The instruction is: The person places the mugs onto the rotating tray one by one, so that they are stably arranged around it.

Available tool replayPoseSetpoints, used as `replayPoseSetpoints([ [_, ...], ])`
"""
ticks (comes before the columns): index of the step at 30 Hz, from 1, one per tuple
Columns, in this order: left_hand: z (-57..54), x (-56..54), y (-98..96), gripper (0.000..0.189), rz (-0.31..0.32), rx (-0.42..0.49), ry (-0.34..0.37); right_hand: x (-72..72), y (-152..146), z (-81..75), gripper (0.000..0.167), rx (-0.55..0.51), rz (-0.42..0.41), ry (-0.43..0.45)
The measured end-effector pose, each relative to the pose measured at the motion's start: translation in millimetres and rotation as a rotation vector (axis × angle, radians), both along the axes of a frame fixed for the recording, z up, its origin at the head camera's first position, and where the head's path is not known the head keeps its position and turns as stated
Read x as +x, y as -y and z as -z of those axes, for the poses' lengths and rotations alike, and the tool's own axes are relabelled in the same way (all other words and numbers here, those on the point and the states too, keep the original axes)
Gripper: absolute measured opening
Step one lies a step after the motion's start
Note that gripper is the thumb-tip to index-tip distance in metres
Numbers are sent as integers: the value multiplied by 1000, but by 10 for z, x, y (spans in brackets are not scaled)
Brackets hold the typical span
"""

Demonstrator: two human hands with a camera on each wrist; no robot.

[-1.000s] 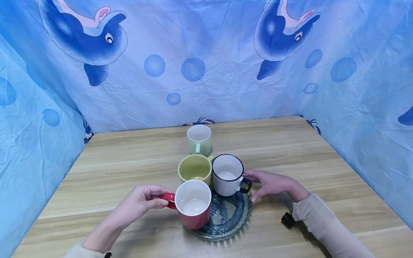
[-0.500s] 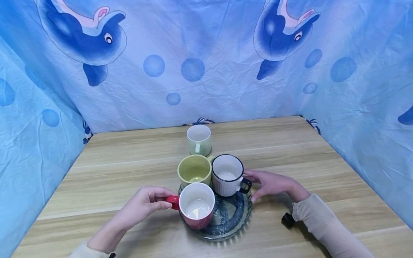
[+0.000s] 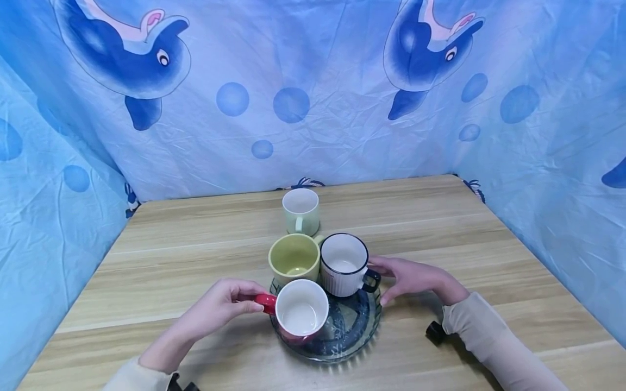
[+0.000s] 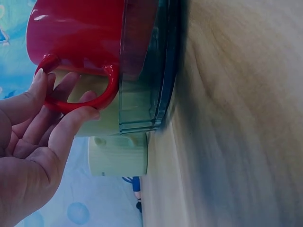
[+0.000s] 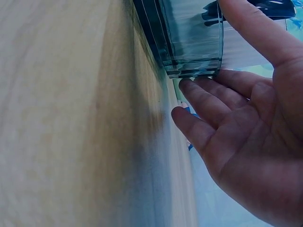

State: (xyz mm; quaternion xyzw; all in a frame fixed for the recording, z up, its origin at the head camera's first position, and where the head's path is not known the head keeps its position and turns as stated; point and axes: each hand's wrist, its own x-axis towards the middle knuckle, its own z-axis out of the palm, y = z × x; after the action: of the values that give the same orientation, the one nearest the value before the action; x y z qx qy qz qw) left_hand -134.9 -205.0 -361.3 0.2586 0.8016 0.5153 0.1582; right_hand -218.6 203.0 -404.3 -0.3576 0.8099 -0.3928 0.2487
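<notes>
My left hand (image 3: 222,307) grips the handle of a red mug (image 4: 80,33) with a white inside. That mug is in a clear, dark-tinted glass tray (image 3: 337,347), its lower part behind the tray's wall in the left wrist view. Behind it in the tray are a yellow-green mug (image 3: 295,258) and a white ribbed mug (image 3: 344,266) with a black rim and black handle. My right hand (image 3: 411,279) is at the tray's right side, thumb and fingers spread, fingertips right at the glass wall in the right wrist view.
A pale green mug (image 3: 300,212) stands on the wooden table (image 3: 195,233) behind the tray. Blue cloth (image 3: 342,136) with dolphin prints hangs along the back and sides. A black strap piece (image 3: 435,333) is by the right sleeve.
My left hand has moved the red mug slightly right and lowered it into the front left of the tray. The right hand, the tray and the other mugs have stayed put.
</notes>
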Motion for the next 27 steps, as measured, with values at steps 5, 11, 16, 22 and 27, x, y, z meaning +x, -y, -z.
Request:
replayPoseSetpoints([
  [5,1,-50,-22,22,25,3,1,0,10,0,97,10,-4,-15],
  [11,31,-112,-26,24,27,-4,3,-1,5,5,98,10,-3,-8],
  [16,75,-164,-28,26,23,0,18,-7,-2,7,97,11,-1,-10],
  [22,119,-205,-42,26,10,-16,-52,0,-5,1,97,12,-1,-16],
  [27,144,-212,-60,23,-51,-75,-222,2,3,-10,96,2,-6,-6],
])
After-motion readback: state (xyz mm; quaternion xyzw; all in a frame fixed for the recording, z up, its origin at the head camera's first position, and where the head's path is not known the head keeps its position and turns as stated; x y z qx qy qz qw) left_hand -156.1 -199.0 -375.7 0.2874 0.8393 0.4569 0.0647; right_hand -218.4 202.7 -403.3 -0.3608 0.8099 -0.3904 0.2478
